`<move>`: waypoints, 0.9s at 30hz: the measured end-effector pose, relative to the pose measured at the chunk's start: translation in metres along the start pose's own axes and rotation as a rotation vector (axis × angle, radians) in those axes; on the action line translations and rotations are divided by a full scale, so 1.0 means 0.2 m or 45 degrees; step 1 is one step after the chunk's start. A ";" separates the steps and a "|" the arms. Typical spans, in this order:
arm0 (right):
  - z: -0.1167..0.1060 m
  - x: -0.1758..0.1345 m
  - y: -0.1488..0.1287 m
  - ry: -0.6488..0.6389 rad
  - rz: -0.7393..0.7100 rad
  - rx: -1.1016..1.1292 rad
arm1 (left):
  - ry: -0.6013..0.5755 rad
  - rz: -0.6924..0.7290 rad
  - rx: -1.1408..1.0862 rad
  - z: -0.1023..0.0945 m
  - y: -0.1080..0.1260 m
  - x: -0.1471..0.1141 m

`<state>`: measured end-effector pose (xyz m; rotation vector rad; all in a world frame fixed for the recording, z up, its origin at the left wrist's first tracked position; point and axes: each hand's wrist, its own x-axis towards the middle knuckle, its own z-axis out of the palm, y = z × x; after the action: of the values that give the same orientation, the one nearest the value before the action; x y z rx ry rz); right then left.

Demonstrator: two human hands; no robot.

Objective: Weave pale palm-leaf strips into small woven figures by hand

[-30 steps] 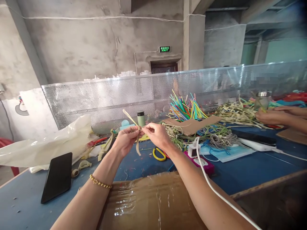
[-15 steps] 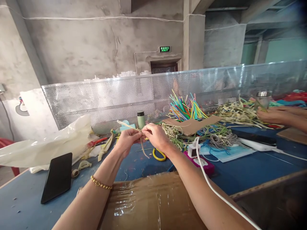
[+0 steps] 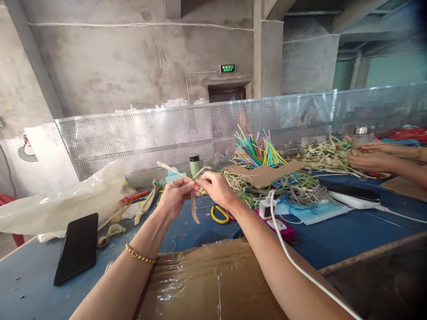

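Pinched between the fingertips of my left hand [image 3: 176,194] and my right hand [image 3: 216,187] are pale flat strips [image 3: 194,212], crossing one another. One end points up to the left, another sticks out above my right fingers, and a third hangs down below. My fingers cover the spot where the strips meet. Both hands are closed and nearly touch above the blue table [image 3: 187,233]. Just below my right hand lies a yellow-handled tool [image 3: 220,221], likely scissors, partly hidden by my wrist. A green bottle [image 3: 194,166] with a black lid stands behind my hands.
A taped cardboard box [image 3: 213,280] lies under my forearms. To the left are a black phone [image 3: 76,249] and a plastic bag [image 3: 76,200]. A white cable [image 3: 293,262] crosses my right arm. Strip piles [image 3: 322,155] and another person's hands [image 3: 372,161] are at right.
The hanging strip end has swung left and shows its flat side. A strip end now stands out above my right fingers. Both hands stay together.
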<state>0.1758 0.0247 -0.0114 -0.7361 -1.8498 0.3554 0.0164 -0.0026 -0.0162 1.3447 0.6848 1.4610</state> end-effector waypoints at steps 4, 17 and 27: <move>-0.01 0.00 0.00 -0.014 -0.023 0.018 | -0.009 -0.001 -0.058 0.01 -0.01 0.00; -0.05 0.00 -0.02 -0.032 0.133 0.402 | -0.118 -0.014 -0.041 0.04 0.00 -0.01; -0.03 0.01 0.01 0.021 0.206 0.374 | -0.241 -0.121 0.084 0.02 0.02 -0.02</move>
<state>0.1807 0.0258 -0.0091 -0.6833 -1.6795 0.7071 0.0193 -0.0087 -0.0123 1.4601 0.6687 1.2269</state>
